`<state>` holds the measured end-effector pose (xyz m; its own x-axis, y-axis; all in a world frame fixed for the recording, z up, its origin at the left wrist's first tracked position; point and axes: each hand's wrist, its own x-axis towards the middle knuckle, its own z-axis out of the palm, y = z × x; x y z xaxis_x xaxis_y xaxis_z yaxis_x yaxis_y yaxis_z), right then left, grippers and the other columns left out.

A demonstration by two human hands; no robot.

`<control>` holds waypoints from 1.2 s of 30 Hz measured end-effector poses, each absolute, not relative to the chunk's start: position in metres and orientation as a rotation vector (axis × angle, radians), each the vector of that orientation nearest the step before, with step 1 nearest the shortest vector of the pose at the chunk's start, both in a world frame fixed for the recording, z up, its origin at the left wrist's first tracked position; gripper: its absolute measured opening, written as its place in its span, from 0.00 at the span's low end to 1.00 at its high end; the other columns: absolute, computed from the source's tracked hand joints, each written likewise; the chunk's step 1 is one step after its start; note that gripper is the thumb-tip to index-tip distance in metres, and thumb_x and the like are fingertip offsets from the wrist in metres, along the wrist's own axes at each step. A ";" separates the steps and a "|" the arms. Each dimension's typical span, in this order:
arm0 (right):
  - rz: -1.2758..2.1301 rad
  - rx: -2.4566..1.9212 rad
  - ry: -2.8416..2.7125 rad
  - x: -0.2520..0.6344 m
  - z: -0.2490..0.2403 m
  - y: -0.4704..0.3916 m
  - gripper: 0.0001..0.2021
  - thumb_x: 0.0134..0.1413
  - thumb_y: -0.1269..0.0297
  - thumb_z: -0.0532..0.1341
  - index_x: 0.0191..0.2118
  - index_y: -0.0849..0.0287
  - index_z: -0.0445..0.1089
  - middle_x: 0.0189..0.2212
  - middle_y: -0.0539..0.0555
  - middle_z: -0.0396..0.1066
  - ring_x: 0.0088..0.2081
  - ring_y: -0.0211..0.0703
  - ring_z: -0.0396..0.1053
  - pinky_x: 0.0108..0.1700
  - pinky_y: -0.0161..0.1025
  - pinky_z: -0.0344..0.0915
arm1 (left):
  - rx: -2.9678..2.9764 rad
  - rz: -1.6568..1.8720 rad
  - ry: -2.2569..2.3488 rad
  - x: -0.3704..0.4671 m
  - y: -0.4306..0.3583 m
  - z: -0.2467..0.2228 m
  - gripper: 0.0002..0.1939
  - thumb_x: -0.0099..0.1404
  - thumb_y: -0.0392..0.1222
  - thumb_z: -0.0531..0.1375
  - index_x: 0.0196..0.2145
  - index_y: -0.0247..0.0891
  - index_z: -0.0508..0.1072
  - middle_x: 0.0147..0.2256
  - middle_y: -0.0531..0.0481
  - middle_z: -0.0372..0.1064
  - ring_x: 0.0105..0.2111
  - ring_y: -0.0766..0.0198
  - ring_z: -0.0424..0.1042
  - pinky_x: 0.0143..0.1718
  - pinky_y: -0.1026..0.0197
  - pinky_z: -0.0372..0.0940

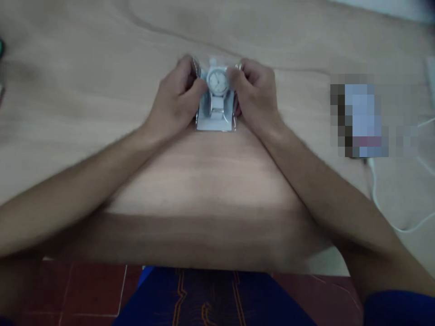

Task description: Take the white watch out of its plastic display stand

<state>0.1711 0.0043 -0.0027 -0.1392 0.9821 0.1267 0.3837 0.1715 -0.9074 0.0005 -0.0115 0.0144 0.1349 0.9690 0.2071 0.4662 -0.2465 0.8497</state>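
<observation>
A white wristwatch (218, 81) with a round dial sits inside a clear plastic bag (215, 124), held up over the wooden table. My left hand (180, 90) pinches the bag's left side, its thumb beside the watch face. On the other side, my right hand (256, 88) grips the bag's right edge, with the thumb close to the dial. The watch band hangs down below the dial in front of a pale backing. Some fingertips of both hands are hidden behind the bag.
The wooden table (200, 181) spans the view, its front edge near my lap. At right lies a pixelated, phone-like object (363, 113) with a white cable (374, 185) running from it. Red floor tiles (91, 290) show below. Partly cut-off items sit at the far left edge.
</observation>
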 end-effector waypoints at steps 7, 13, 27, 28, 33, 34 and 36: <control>0.897 -1.261 -1.561 0.169 0.001 0.000 0.22 0.59 0.47 0.57 0.24 0.59 0.56 0.21 0.50 0.55 0.27 0.36 0.59 0.25 0.33 0.57 | 1.779 0.974 1.395 -0.001 -0.017 0.021 0.06 0.63 0.38 0.53 0.28 0.39 0.58 0.27 0.53 0.58 0.29 0.68 0.57 0.30 0.62 0.53; 0.938 -1.243 -1.547 0.169 0.006 -0.003 0.18 0.59 0.52 0.57 0.25 0.60 0.61 0.22 0.50 0.58 0.25 0.34 0.57 0.25 0.32 0.54 | 1.736 0.942 1.383 -0.002 -0.019 0.024 0.05 0.63 0.40 0.52 0.31 0.38 0.61 0.27 0.54 0.60 0.27 0.71 0.59 0.27 0.65 0.54; 1.036 -1.253 -1.503 0.166 0.013 -0.006 0.15 0.57 0.54 0.56 0.29 0.62 0.66 0.24 0.50 0.64 0.27 0.34 0.61 0.28 0.30 0.57 | 1.660 0.834 1.408 -0.003 -0.023 0.033 0.10 0.64 0.46 0.51 0.34 0.36 0.62 0.28 0.54 0.63 0.28 0.72 0.61 0.29 0.68 0.55; 1.042 -1.249 -1.500 0.166 0.013 -0.005 0.15 0.57 0.54 0.56 0.29 0.62 0.66 0.24 0.50 0.64 0.28 0.34 0.62 0.28 0.30 0.58 | 1.657 0.831 1.404 -0.003 -0.023 0.033 0.10 0.64 0.46 0.51 0.34 0.36 0.62 0.28 0.55 0.62 0.28 0.72 0.60 0.29 0.68 0.55; 1.076 -1.238 -1.475 0.165 0.014 -0.005 0.15 0.56 0.54 0.57 0.29 0.63 0.67 0.22 0.49 0.62 0.27 0.35 0.62 0.29 0.31 0.60 | 1.638 0.819 1.399 -0.003 -0.024 0.036 0.10 0.64 0.47 0.51 0.34 0.36 0.62 0.28 0.55 0.62 0.29 0.71 0.61 0.31 0.68 0.56; 1.082 -1.239 -1.471 0.165 0.014 -0.005 0.15 0.56 0.54 0.57 0.29 0.63 0.67 0.22 0.49 0.62 0.27 0.35 0.62 0.29 0.31 0.60 | 1.628 0.814 1.400 -0.003 -0.024 0.036 0.10 0.64 0.47 0.50 0.34 0.36 0.61 0.29 0.55 0.62 0.29 0.71 0.61 0.31 0.68 0.56; 1.097 -1.234 -1.460 0.165 0.015 -0.005 0.15 0.56 0.54 0.57 0.30 0.63 0.68 0.22 0.49 0.62 0.26 0.35 0.62 0.29 0.31 0.59 | 1.613 0.803 1.399 -0.003 -0.025 0.037 0.11 0.64 0.48 0.50 0.34 0.37 0.61 0.29 0.55 0.63 0.30 0.71 0.61 0.32 0.68 0.56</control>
